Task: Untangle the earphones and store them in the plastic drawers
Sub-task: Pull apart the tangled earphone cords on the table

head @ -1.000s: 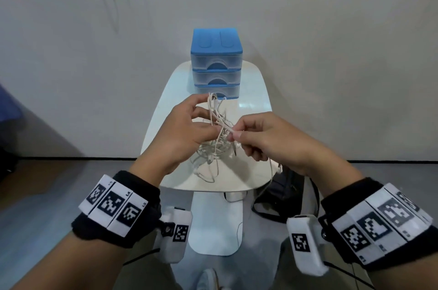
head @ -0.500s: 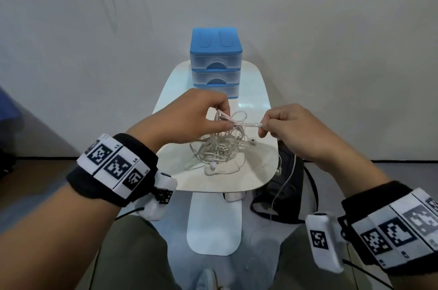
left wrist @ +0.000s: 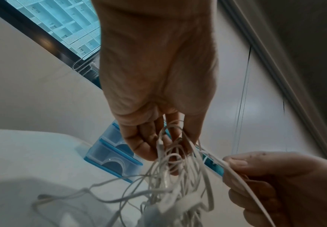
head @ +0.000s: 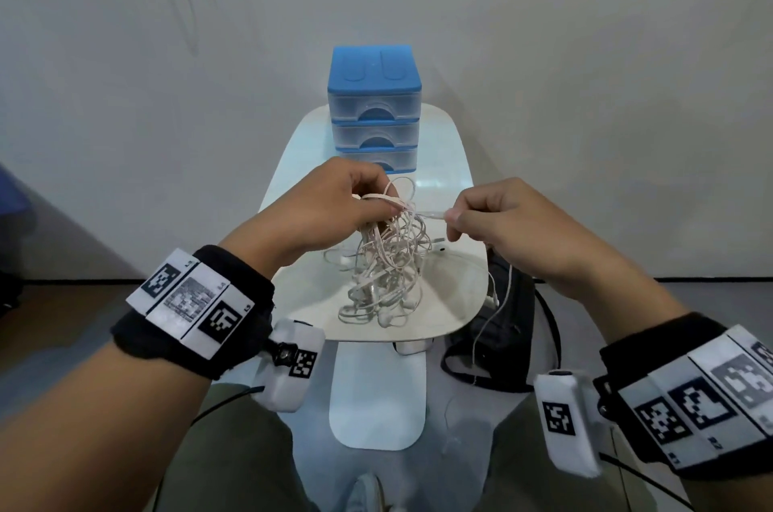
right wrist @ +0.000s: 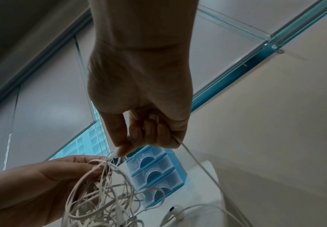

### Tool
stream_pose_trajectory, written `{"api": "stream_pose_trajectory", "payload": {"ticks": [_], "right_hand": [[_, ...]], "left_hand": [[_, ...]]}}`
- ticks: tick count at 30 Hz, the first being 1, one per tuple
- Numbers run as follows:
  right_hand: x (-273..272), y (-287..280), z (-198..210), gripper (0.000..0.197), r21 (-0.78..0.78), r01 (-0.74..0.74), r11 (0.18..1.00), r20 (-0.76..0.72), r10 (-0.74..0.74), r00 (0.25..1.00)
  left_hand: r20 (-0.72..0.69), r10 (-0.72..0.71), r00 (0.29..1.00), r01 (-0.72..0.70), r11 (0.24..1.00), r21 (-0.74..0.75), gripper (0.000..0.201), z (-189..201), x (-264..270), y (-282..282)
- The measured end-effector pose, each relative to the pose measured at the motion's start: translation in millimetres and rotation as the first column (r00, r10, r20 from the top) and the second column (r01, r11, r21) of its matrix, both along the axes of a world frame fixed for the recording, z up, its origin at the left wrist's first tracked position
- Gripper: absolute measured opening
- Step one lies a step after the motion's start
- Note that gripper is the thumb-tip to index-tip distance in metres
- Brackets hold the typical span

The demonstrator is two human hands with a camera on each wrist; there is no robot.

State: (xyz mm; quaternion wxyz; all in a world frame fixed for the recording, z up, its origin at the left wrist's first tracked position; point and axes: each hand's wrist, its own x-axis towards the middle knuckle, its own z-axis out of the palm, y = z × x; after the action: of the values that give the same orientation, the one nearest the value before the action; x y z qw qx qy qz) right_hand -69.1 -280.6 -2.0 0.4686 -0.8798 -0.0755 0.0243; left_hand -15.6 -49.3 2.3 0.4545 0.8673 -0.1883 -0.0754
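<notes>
left hand (head: 334,210): we grip the earphones (head: 389,260) tangle, hanging onto the worktop (head: 456,302) | right hand (head: 497,218): pinches one strand, taut sideways between hands | plastic drawers (head: 374,109): closed, straight beyond

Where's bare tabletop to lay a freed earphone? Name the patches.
Bare table lies left of the plastic drawers, and right of them. The near middle is crowded by the tangled earphones, held up by the left hand; the right hand pinches one cable.
</notes>
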Motion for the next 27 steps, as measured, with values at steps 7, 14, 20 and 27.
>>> {"api": "stream_pose_trajectory", "payload": {"ticks": [7,14,20,27], "right_hand": [[4,13,-11,0.034,0.04,0.039,0.998,0.016,-0.04,0.999],[5,25,-19,0.04,-0.018,0.096,0.995,0.058,-0.095,0.994],[10,36,-28,0.044,0.024,0.107,0.994,0.121,-0.109,0.987],[14,27,-29,0.037,0.214,-0.072,0.974,0.083,0.056,0.995]], "left_hand": [[0.019,0.047,0.999,-0.046,0.998,-0.031,0.012,2,-4,-5],[0.045,0.077,0.996,-0.075,0.996,-0.042,0.009,2,-10,-9],[0.026,0.014,1.0,-0.012,0.997,-0.07,0.012,7,-21,-9],[-0.031,0.062,0.998,-0.067,0.982,-0.178,0.014,9,-15,-2]]}}
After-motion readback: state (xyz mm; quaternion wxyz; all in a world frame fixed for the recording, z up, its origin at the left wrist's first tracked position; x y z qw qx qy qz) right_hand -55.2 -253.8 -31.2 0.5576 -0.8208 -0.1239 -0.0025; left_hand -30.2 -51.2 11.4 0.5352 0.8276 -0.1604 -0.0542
